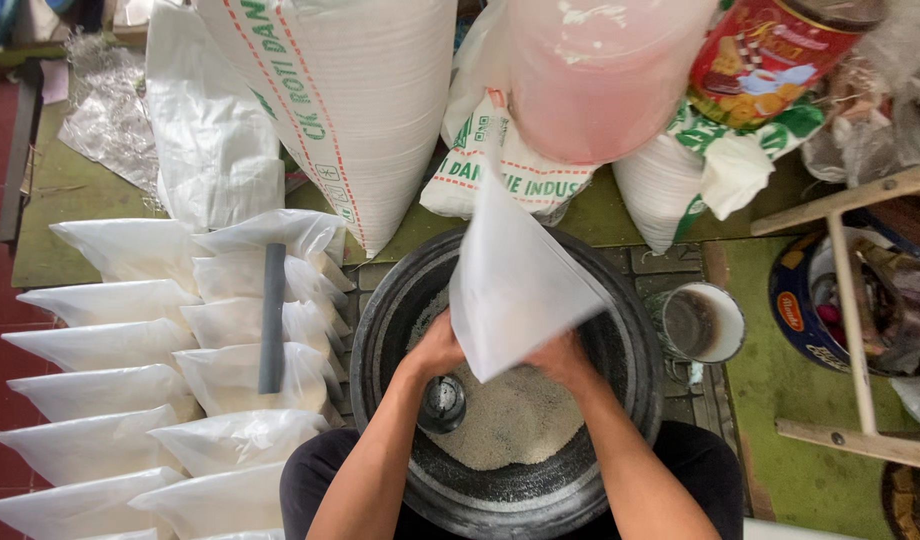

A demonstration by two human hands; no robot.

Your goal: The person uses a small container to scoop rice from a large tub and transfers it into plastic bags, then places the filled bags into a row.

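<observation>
Head view: both hands pinch an empty, thin white plastic bag point(515, 285) by its lower edge, the left hand point(438, 348) at one corner and the right hand point(563, 360) at the other, holding it up over a round dark basin point(380, 330) of pale fine grain point(515, 420). The bag looks feather-light, limp and slippery, so its mouth edges seem the best hold. A small metal scoop cup point(443, 403) sits in the grain. Filled clear bags point(110, 345) lie stacked to the left, under a grey pipe point(272, 318).
</observation>
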